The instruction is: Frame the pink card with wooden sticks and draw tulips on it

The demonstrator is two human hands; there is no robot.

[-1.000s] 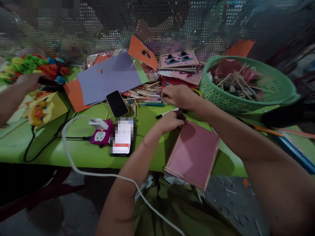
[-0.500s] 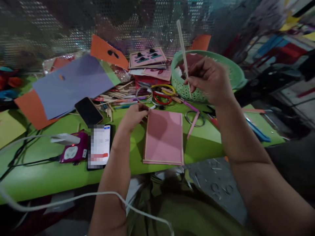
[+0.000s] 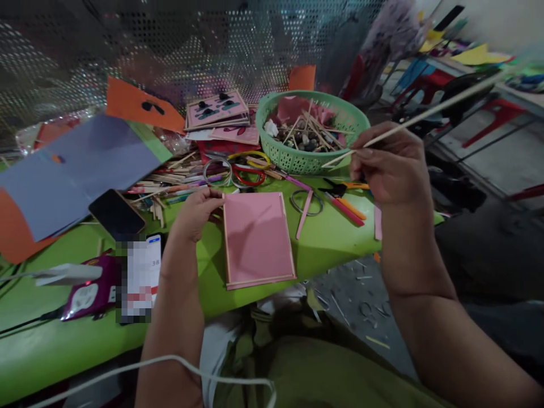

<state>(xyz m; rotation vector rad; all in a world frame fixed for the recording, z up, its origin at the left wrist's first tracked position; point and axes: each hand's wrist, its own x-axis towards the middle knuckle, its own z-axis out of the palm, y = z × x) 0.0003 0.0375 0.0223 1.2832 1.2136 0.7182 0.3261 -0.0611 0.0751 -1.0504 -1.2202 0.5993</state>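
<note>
My right hand is raised over the right side of the table, pinching a long thin wooden stick between thumb and fingers. The stick slants up to the right, its far end blurred. Near the table's front edge lies a pink card with narrow wooden strips along its left, right and bottom edges. My left hand grips the card's upper left corner, fingertips partly hidden behind it. A shadow of the right hand and stick falls on the card.
Behind the card are a green basket of sticks and stones, a stack of decorated pink cards, wire coils and pens. Scissors and a pink strip lie to the right. Two phones and a purple device are left.
My right hand has swung right and away from the basket, and the stick has tipped from nearly upright to a low slant. The view has turned right; my left hand stays at the card's corner.
</note>
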